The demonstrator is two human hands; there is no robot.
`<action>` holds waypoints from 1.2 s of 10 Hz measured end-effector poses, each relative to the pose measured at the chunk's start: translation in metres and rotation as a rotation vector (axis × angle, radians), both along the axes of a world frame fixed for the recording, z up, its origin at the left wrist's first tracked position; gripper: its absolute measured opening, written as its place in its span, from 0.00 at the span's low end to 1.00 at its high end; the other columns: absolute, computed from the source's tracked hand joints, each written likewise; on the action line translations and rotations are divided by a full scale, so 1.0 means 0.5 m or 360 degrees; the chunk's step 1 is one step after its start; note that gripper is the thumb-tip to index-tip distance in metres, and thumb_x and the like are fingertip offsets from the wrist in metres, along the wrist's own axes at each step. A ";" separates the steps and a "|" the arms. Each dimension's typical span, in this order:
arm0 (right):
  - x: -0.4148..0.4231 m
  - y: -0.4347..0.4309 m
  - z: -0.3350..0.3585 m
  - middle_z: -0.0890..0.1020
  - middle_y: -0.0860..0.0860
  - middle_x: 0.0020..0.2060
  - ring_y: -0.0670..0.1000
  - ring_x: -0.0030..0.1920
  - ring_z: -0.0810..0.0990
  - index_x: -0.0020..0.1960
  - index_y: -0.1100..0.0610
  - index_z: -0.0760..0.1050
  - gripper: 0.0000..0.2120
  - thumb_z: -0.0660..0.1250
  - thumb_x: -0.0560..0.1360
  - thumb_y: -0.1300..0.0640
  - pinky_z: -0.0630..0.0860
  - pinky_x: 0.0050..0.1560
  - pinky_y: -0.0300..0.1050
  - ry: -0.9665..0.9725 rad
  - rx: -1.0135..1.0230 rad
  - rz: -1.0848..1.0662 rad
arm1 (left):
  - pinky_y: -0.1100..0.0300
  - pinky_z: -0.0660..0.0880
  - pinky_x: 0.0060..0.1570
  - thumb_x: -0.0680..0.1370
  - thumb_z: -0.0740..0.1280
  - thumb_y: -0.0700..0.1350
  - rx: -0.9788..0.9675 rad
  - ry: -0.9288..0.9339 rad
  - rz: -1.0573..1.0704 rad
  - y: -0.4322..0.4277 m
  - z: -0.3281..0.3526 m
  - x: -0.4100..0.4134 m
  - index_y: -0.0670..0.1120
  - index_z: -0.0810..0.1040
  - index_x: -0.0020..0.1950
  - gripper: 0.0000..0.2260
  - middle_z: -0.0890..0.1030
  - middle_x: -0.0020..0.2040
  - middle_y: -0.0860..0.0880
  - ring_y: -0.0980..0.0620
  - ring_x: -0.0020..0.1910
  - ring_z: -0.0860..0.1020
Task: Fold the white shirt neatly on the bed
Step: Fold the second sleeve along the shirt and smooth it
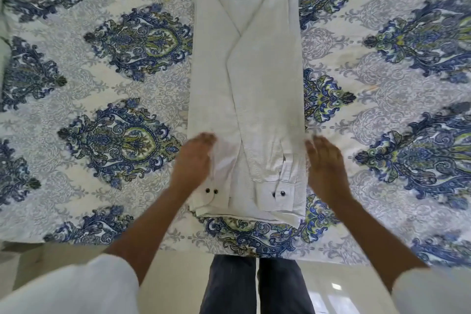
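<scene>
White shirt [265,79] lies in a narrow strip w/ sleeves folded in; left hand [196,160] pinches its edge, right hand [323,163] flat, fingers open, prob to lift hem.

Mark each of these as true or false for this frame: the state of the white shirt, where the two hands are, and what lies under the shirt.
1. The white woven long-sleeved shirt lies as a long narrow strip with both sleeves folded in. True.
2. The left hand is at the shirt's left edge near the cuffs. True.
3. The right hand is lifting the collar end high in the air. False: it is low, beside the shirt's right edge at the near end.
4. The shirt rests on a bare wooden table. False: it lies on a bed cover with a blue and green damask print.
5. Each white cuff shows two dark buttons. True.
</scene>
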State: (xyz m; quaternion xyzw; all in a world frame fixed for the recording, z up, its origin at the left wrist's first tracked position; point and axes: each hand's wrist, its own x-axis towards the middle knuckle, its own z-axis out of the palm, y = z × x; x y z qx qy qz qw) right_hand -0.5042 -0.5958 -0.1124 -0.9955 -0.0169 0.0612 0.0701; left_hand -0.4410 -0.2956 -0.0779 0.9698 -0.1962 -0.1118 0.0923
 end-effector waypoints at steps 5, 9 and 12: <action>0.066 -0.045 -0.109 0.42 0.56 0.76 0.54 0.76 0.42 0.76 0.58 0.45 0.32 0.46 0.73 0.67 0.43 0.74 0.55 -0.0360 -0.0336 0.1402 | 0.53 0.44 0.74 0.74 0.47 0.36 0.0400 -0.0291 -0.1487 0.132 -0.129 0.116 0.43 0.43 0.77 0.31 0.41 0.77 0.46 0.49 0.76 0.45; 0.067 -0.037 -0.096 0.46 0.54 0.77 0.53 0.76 0.49 0.76 0.57 0.48 0.30 0.46 0.75 0.66 0.48 0.74 0.53 -0.0183 -0.0221 0.1406 | 0.54 0.47 0.74 0.76 0.50 0.37 0.0293 -0.0107 -0.1567 0.126 -0.124 0.129 0.43 0.49 0.77 0.28 0.50 0.77 0.46 0.48 0.76 0.50; 0.089 -0.023 -0.048 0.67 0.52 0.71 0.54 0.72 0.64 0.71 0.53 0.67 0.35 0.59 0.64 0.69 0.54 0.70 0.53 0.0322 0.0054 0.1282 | 0.56 0.60 0.71 0.77 0.57 0.52 -0.0126 0.0495 -0.1151 0.105 -0.088 0.139 0.56 0.63 0.72 0.22 0.68 0.71 0.54 0.57 0.71 0.64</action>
